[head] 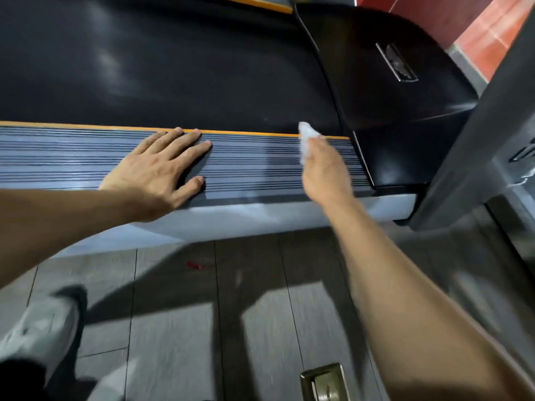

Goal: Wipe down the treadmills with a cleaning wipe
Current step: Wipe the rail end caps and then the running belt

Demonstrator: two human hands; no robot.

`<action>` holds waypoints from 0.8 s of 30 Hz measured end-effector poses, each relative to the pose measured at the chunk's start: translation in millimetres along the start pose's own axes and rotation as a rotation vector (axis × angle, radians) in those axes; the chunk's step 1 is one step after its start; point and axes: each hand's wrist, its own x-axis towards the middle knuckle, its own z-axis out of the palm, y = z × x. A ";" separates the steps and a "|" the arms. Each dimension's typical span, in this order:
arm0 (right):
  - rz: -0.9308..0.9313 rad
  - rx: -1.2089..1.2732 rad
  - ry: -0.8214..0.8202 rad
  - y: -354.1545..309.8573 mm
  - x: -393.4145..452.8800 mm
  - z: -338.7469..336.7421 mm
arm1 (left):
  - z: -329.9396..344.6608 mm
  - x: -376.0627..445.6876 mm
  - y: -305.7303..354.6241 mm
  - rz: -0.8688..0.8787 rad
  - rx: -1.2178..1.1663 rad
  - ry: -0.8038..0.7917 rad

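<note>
**Hands on the treadmill side rail during wiping**

The view looks down on a treadmill seen from its side. Its black running belt fills the upper part of the view. Along the near edge of the belt runs a thin orange strip, and just below it lies the grey ribbed side rail. At the right end of the rail rises the black motor cover, and beside that a dark upright post.

The left hand lies flat, palm down, on the ribbed rail. Its fingers are straight and slightly spread, the fingertips reaching the orange strip, the thumb set apart toward the near edge.

The right hand is over the right part of the rail, near the motor cover, seen from the back and somewhat blurred. Its fingers are curled round a crumpled white cleaning wipe, which projects from the front of the hand at the orange strip. Whether the wipe touches the rail cannot be told.

Below the treadmill lies a grey plank floor, bearing a small red mark and a brass floor plate. A light grey shoe appears at lower left.
</note>
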 end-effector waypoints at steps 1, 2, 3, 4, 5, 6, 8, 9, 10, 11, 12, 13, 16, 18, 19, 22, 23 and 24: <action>-0.084 0.065 -0.015 -25.7 -1.5 8.8 | -0.1 -0.3 -0.9 -0.001 -0.003 -0.005; -0.162 0.120 -0.028 -52.1 -5.3 18.5 | -0.4 -0.1 -1.4 -0.003 -0.009 -0.008; -0.220 0.167 -0.040 -77.8 -11.7 25.2 | -0.4 0.1 -1.5 -0.003 -0.013 -0.010; -0.245 0.219 -0.057 -97.3 -17.5 28.3 | -0.7 -0.1 -2.2 -0.002 -0.017 -0.013; -0.243 0.251 -0.089 -103.2 -19.3 30.1 | -1.3 -0.2 -3.2 0.003 -0.022 -0.015; -0.230 0.266 -0.119 -100.0 -19.2 25.9 | -2.1 -0.1 -3.6 0.009 -0.025 -0.012; -0.191 0.281 -0.125 -67.1 -17.2 12.8 | -2.8 0.0 -2.4 0.014 -0.032 -0.009; -0.134 0.298 -0.084 -45.4 -18.1 2.3 | -2.6 0.2 -1.6 0.012 -0.034 -0.011; -0.033 0.307 -0.027 -21.0 -21.7 -7.7 | -2.2 -0.1 -1.0 0.004 -0.034 -0.014; 0.081 0.284 0.017 1.7 -27.1 -17.8 | -1.7 -0.4 -0.7 -0.006 -0.032 -0.010; 0.190 0.244 0.049 16.4 -32.4 -26.7 | -1.5 -0.3 -0.4 -0.013 -0.027 -0.001; 0.280 0.205 0.070 23.8 -36.9 -31.1 | -1.4 0.3 0.7 -0.012 -0.022 0.007; 0.296 0.253 0.159 -8.2 -36.3 -10.3 | -3.0 0.8 2.1 0.001 -0.020 0.006; 0.111 0.337 0.114 -53.8 -37.3 16.8 | -3.0 0.1 2.3 -0.008 -0.018 0.007; 0.006 0.356 0.080 -79.6 -43.2 26.1 | -2.9 0.1 1.9 -0.007 -0.015 0.007; -0.174 0.304 -0.061 -112.4 -61.4 23.0 | -3.6 -0.4 0.8 0.001 -0.019 0.005; -0.210 0.319 -0.065 -101.4 -58.9 16.3 | -3.9 -0.6 0.4 0.002 -0.021 0.008; -0.223 0.332 -0.051 -84.9 -56.0 7.4 | -4.0 -0.6 0.5 0.002 -0.023 0.011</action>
